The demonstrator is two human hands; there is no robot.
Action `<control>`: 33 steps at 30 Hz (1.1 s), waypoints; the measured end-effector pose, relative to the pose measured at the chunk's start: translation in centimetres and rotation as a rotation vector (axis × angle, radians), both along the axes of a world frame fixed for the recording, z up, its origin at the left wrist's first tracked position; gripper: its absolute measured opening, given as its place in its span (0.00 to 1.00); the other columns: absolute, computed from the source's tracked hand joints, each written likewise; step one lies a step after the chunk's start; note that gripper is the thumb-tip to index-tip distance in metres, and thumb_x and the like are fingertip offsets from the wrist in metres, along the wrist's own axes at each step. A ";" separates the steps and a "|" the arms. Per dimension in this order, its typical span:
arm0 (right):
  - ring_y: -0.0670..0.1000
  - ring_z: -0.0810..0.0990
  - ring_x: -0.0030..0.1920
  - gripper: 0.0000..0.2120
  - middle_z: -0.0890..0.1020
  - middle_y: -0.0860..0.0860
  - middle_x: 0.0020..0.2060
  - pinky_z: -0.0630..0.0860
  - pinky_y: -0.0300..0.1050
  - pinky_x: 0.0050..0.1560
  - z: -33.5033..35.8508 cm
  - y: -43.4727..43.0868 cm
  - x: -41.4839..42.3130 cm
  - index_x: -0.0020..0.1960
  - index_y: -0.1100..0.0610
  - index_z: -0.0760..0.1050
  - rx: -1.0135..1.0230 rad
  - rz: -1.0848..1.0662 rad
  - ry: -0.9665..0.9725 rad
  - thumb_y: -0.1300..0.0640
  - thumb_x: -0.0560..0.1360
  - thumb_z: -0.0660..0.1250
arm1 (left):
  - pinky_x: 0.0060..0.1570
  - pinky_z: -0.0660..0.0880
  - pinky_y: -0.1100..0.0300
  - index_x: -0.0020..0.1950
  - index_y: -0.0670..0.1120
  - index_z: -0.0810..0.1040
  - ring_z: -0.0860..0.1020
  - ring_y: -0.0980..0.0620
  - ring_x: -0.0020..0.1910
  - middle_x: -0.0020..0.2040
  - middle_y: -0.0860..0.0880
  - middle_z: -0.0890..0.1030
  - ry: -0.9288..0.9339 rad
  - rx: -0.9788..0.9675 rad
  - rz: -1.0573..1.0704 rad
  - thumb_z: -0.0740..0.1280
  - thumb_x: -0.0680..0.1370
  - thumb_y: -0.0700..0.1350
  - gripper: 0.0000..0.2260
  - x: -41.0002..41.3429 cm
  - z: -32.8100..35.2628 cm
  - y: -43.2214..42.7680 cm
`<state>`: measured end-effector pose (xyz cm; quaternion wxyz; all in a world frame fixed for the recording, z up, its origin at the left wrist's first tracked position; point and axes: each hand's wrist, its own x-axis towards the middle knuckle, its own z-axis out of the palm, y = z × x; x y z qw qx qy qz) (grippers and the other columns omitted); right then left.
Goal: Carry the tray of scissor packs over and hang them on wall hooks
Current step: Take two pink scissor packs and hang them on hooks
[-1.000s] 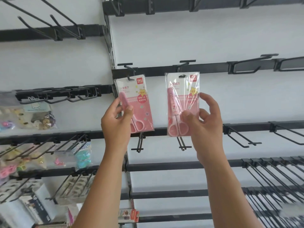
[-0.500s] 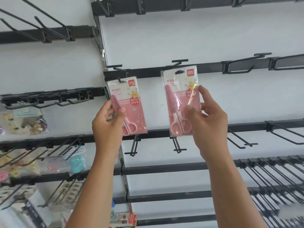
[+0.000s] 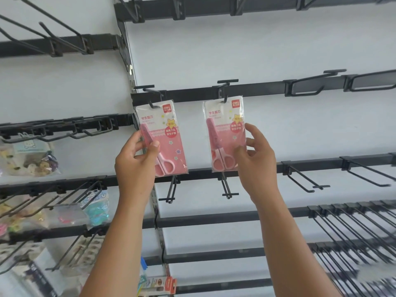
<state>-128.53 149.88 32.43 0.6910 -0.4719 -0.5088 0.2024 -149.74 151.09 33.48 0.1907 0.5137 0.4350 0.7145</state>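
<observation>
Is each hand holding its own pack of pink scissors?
Yes: the left hand grips the left scissor pack and the right hand grips the right scissor pack, both raised to the hooks.

Both forearms are bare, with no sleeves, watch or rings visible.

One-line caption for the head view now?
Left hand and right hand each hold a pink scissor pack at black wall hooks.

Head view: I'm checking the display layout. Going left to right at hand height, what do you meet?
Bagged trinkets → left hand → left scissor pack → right scissor pack → right hand → bare hook
</observation>
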 end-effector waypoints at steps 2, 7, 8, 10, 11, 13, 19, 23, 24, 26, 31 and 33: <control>0.39 0.84 0.44 0.22 0.81 0.44 0.55 0.74 0.29 0.32 -0.1 -0.1 0.1 0.71 0.46 0.71 0.004 -0.010 -0.013 0.61 0.80 0.63 | 0.45 0.83 0.55 0.58 0.65 0.77 0.85 0.59 0.44 0.54 0.58 0.84 0.024 -0.004 0.015 0.69 0.79 0.46 0.14 0.0 -0.1 -0.2; 0.27 0.74 0.52 0.23 0.72 0.41 0.65 0.69 0.19 0.40 -0.2 -1.4 0.3 0.74 0.49 0.69 0.025 -0.094 -0.129 0.61 0.79 0.62 | 0.52 0.81 0.51 0.61 0.63 0.76 0.83 0.58 0.47 0.54 0.58 0.83 0.092 -0.049 0.096 0.70 0.79 0.50 0.12 0.0 -0.6 -1.1; 0.24 0.72 0.51 0.23 0.70 0.41 0.66 0.68 0.19 0.40 -0.3 -1.8 0.3 0.74 0.50 0.68 0.033 -0.117 -0.177 0.60 0.79 0.62 | 0.54 0.79 0.51 0.64 0.58 0.76 0.82 0.58 0.48 0.55 0.58 0.82 0.112 -0.058 0.123 0.69 0.79 0.51 0.14 0.0 -0.8 -1.4; 0.26 0.70 0.54 0.24 0.69 0.41 0.69 0.69 0.23 0.43 -0.5 -2.5 0.3 0.74 0.51 0.66 0.043 -0.175 -0.289 0.59 0.79 0.63 | 0.56 0.77 0.53 0.68 0.52 0.76 0.80 0.55 0.51 0.59 0.55 0.80 0.160 -0.077 0.174 0.69 0.79 0.51 0.17 0.1 -1.5 -2.0; 0.32 0.71 0.57 0.25 0.68 0.42 0.70 0.70 0.30 0.47 -0.7 -2.6 0.3 0.75 0.51 0.65 0.044 -0.211 -0.345 0.58 0.79 0.63 | 0.57 0.76 0.53 0.68 0.50 0.76 0.79 0.53 0.53 0.61 0.54 0.80 0.201 -0.081 0.203 0.69 0.79 0.51 0.18 0.2 -1.9 -2.3; 0.47 0.73 0.63 0.25 0.68 0.45 0.72 0.75 0.46 0.49 -1.3 -2.9 0.2 0.75 0.51 0.64 0.036 -0.265 -0.440 0.57 0.79 0.63 | 0.57 0.73 0.56 0.67 0.48 0.77 0.78 0.51 0.58 0.64 0.51 0.79 0.322 -0.069 0.259 0.68 0.79 0.50 0.17 0.3 -2.9 -2.8; 0.58 0.71 0.66 0.22 0.71 0.53 0.74 0.73 0.53 0.59 -3.8 -5.1 -1.3 0.70 0.52 0.73 -0.013 -0.305 -0.692 0.60 0.77 0.65 | 0.57 0.73 0.52 0.63 0.45 0.77 0.76 0.46 0.59 0.60 0.48 0.80 0.648 0.001 0.364 0.67 0.80 0.46 0.13 0.9 -5.8 -5.2; 0.60 0.71 0.70 0.20 0.72 0.54 0.73 0.72 0.58 0.64 -6.0 -6.6 -3.0 0.69 0.54 0.75 -0.099 -0.234 -0.813 0.57 0.77 0.65 | 0.62 0.72 0.47 0.64 0.44 0.79 0.76 0.43 0.64 0.65 0.46 0.79 0.696 -0.077 0.388 0.67 0.79 0.47 0.15 0.9 -8.4 -7.0; 0.61 0.70 0.71 0.20 0.72 0.54 0.73 0.71 0.59 0.65 -6.7 -7.0 -3.5 0.69 0.54 0.75 -0.128 -0.217 -0.841 0.57 0.77 0.65 | 0.62 0.73 0.47 0.63 0.43 0.79 0.76 0.42 0.63 0.65 0.45 0.79 0.716 -0.096 0.395 0.67 0.79 0.47 0.14 0.8 -9.2 -7.5; 0.63 0.69 0.72 0.18 0.74 0.55 0.72 0.71 0.61 0.64 -8.3 -7.7 -4.5 0.67 0.55 0.77 -0.135 -0.195 -0.890 0.57 0.77 0.66 | 0.59 0.73 0.46 0.61 0.42 0.80 0.77 0.41 0.61 0.63 0.45 0.80 0.764 -0.128 0.411 0.68 0.79 0.46 0.13 0.5 -10.8 -8.6; 0.61 0.73 0.69 0.18 0.78 0.55 0.69 0.71 0.59 0.64 -12.4 -9.3 -7.3 0.64 0.56 0.79 -0.145 -0.150 -0.907 0.57 0.75 0.68 | 0.60 0.73 0.43 0.61 0.41 0.81 0.77 0.38 0.62 0.64 0.43 0.80 0.879 -0.257 0.406 0.70 0.78 0.45 0.13 -1.3 -15.4 -10.5; 0.60 0.72 0.70 0.19 0.76 0.54 0.70 0.70 0.58 0.66 -14.2 -9.6 -8.6 0.66 0.55 0.77 -0.222 -0.102 -0.934 0.57 0.76 0.67 | 0.61 0.73 0.43 0.61 0.41 0.81 0.77 0.38 0.63 0.65 0.42 0.80 0.900 -0.301 0.380 0.70 0.78 0.45 0.13 -2.5 -17.3 -10.8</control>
